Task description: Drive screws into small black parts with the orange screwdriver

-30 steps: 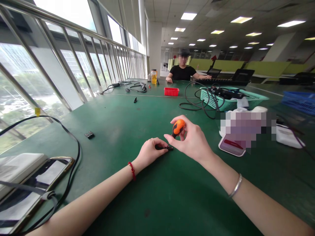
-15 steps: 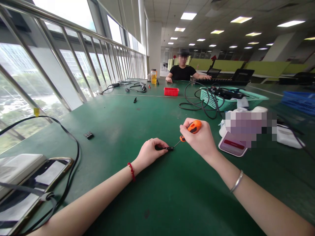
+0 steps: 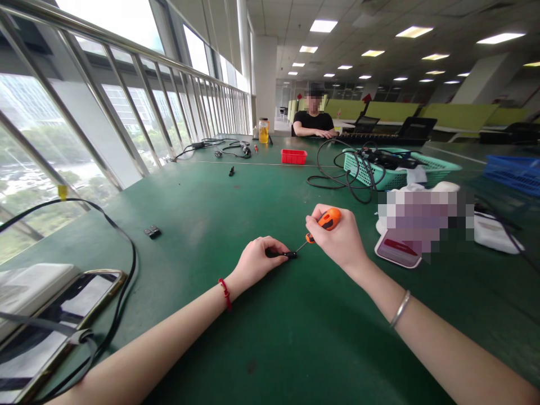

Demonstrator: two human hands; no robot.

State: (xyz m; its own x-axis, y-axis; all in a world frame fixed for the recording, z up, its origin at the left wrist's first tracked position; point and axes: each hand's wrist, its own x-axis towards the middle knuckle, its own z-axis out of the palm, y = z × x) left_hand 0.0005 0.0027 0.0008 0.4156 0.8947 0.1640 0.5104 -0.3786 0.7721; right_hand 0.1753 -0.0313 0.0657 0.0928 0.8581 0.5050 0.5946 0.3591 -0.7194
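Note:
My left hand [image 3: 259, 260] pinches a small black part [image 3: 289, 255] against the green table [image 3: 236, 349]; the fingers cover much of it, and I cannot make out its kind. My right hand [image 3: 341, 236] is closed round the orange and black handle of a screwdriver [image 3: 330, 218]. Its thin shaft slants down to the left, with the tip at the right end of the black part. Whether the tip sits in a screw is too small to tell.
Left lie a small black piece [image 3: 152, 232], a phone [image 3: 63, 315], a white box [image 3: 37, 287] and a cable [image 3: 134, 253]. Ahead are a red bin [image 3: 293, 157] and a green basket [image 3: 392, 177] with cables. A phone [image 3: 399, 247] lies right. A person [image 3: 313, 121] sits opposite.
My right hand has shifted slightly left and the screwdriver with it, its tip still at the black part. The left hand stays put. The person opposite has brought their hands together.

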